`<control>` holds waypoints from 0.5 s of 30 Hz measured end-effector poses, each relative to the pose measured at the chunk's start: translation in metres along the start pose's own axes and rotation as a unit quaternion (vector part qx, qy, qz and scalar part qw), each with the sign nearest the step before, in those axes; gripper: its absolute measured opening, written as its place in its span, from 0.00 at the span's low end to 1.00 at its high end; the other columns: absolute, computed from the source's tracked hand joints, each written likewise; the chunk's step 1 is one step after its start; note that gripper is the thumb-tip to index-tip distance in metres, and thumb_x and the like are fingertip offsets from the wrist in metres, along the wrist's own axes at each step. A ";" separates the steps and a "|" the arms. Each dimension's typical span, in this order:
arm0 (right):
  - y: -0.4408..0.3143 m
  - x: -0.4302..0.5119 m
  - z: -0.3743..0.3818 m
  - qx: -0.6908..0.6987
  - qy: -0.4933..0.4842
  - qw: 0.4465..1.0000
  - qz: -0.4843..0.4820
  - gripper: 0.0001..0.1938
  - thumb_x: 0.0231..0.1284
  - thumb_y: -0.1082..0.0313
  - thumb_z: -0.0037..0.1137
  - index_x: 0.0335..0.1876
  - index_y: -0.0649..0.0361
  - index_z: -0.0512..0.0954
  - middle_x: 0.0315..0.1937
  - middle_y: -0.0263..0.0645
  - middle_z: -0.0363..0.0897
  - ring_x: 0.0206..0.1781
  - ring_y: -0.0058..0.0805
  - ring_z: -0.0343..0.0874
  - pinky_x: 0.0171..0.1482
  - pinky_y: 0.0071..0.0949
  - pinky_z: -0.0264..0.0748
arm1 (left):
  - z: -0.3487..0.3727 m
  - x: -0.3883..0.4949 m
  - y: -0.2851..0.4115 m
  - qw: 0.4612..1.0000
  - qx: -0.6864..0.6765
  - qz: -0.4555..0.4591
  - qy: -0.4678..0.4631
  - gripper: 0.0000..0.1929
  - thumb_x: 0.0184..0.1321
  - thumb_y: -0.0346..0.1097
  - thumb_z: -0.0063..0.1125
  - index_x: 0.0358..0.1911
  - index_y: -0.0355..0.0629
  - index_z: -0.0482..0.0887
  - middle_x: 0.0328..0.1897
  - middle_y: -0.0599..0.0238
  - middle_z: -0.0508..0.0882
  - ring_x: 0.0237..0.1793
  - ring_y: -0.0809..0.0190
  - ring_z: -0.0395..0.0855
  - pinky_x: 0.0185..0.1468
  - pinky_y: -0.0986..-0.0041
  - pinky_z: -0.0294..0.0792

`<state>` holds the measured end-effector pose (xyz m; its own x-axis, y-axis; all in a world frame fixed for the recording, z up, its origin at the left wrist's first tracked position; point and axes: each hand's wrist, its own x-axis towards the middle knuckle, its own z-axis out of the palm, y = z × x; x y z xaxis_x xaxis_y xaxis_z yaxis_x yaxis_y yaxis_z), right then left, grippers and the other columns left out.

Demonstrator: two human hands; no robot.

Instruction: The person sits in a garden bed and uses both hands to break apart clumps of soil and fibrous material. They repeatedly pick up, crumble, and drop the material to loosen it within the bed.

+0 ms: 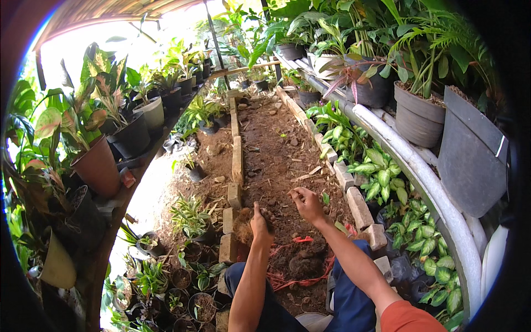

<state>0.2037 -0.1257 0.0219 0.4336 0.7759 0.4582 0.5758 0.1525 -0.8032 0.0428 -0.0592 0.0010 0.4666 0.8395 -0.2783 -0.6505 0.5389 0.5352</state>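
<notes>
My left hand [261,224] is over the path, thumb up, with its fingers around what looks like a dark clump of soil [270,216]. Brown fibre, like coconut husk [244,226], shows just left of that hand, beside the bricks; whether the hand touches it is unclear. To the right, my right hand [308,204] is raised with its fingers curled and the fingertips close together. Anything small inside them is hidden. Between my knees, a heap of dark soil [305,261] lies on torn red plastic [276,282].
Rows of bricks border the dirt path on the left [237,159] and right [359,207]. Small potted plants [202,307] crowd the lower left. A shelf [120,203] with potted plants stands left; pale pipes [408,153] carry larger pots [419,116] on the right.
</notes>
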 end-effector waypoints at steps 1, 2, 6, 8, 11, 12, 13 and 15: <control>0.000 0.000 0.001 -0.001 0.006 1.000 -0.023 0.18 0.69 0.52 0.50 0.41 0.62 0.81 0.35 0.44 0.82 0.39 0.38 0.83 0.40 0.34 0.76 | 0.002 -0.001 0.000 0.999 -0.033 -0.006 0.010 0.17 0.67 0.51 0.55 0.29 0.46 0.73 0.23 0.68 0.73 0.27 0.67 0.74 0.28 0.74 0.69; 0.000 0.000 0.002 -0.003 0.002 1.000 -0.029 0.19 0.69 0.51 0.50 0.41 0.63 0.81 0.36 0.46 0.82 0.41 0.41 0.83 0.41 0.35 0.76 | 0.005 -0.002 0.000 0.998 -0.047 -0.006 -0.029 0.17 0.67 0.50 0.54 0.31 0.44 0.73 0.25 0.66 0.75 0.31 0.65 0.76 0.33 0.73 0.72; 0.000 0.000 0.004 -0.023 0.000 0.999 -0.027 0.21 0.69 0.50 0.50 0.41 0.65 0.80 0.38 0.48 0.82 0.42 0.45 0.83 0.42 0.37 0.77 | 0.016 -0.009 0.003 0.998 -0.058 -0.007 -0.032 0.17 0.68 0.49 0.52 0.41 0.40 0.75 0.36 0.60 0.80 0.45 0.57 0.81 0.54 0.67 0.76; 0.001 0.001 0.005 0.000 -0.003 1.000 -0.022 0.21 0.69 0.50 0.49 0.40 0.65 0.80 0.38 0.48 0.82 0.42 0.45 0.83 0.42 0.38 0.76 | 0.018 -0.013 0.005 0.996 -0.080 -0.003 -0.035 0.17 0.68 0.48 0.52 0.43 0.39 0.75 0.38 0.59 0.81 0.48 0.55 0.82 0.59 0.66 0.76; 0.002 0.000 0.007 0.006 -0.006 1.000 -0.016 0.22 0.69 0.49 0.48 0.39 0.65 0.80 0.37 0.48 0.81 0.40 0.46 0.82 0.42 0.38 0.76 | 0.017 -0.016 0.007 0.990 -0.136 -0.015 -0.032 0.16 0.67 0.48 0.55 0.40 0.41 0.77 0.37 0.60 0.81 0.45 0.58 0.82 0.53 0.68 0.78; 0.002 0.000 0.007 0.007 -0.010 1.000 -0.009 0.22 0.69 0.49 0.48 0.39 0.65 0.80 0.37 0.48 0.81 0.40 0.46 0.82 0.41 0.38 0.76 | 0.016 -0.015 0.008 0.989 -0.145 -0.013 -0.035 0.15 0.66 0.48 0.56 0.38 0.42 0.77 0.35 0.61 0.81 0.42 0.59 0.82 0.50 0.68 0.79; 0.003 0.000 0.008 0.000 -0.008 1.000 -0.018 0.21 0.69 0.50 0.48 0.38 0.65 0.80 0.36 0.48 0.81 0.39 0.46 0.82 0.41 0.38 0.76 | 0.016 -0.013 0.007 0.986 -0.159 -0.014 -0.045 0.15 0.65 0.49 0.58 0.37 0.43 0.77 0.34 0.62 0.81 0.40 0.60 0.83 0.47 0.68 0.80; 0.003 0.000 0.008 -0.009 -0.017 1.000 -0.003 0.21 0.69 0.50 0.48 0.38 0.65 0.80 0.36 0.48 0.81 0.38 0.46 0.82 0.39 0.38 0.75 | 0.012 -0.008 0.008 0.990 -0.136 -0.039 -0.027 0.15 0.64 0.50 0.59 0.33 0.46 0.76 0.29 0.66 0.80 0.33 0.63 0.81 0.39 0.70 0.79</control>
<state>0.1998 -0.1205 0.0164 0.4057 0.7957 0.4497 0.5906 0.1473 -0.7934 0.0408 -0.0624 0.0168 0.5485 0.7931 -0.2646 -0.7443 0.6074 0.2777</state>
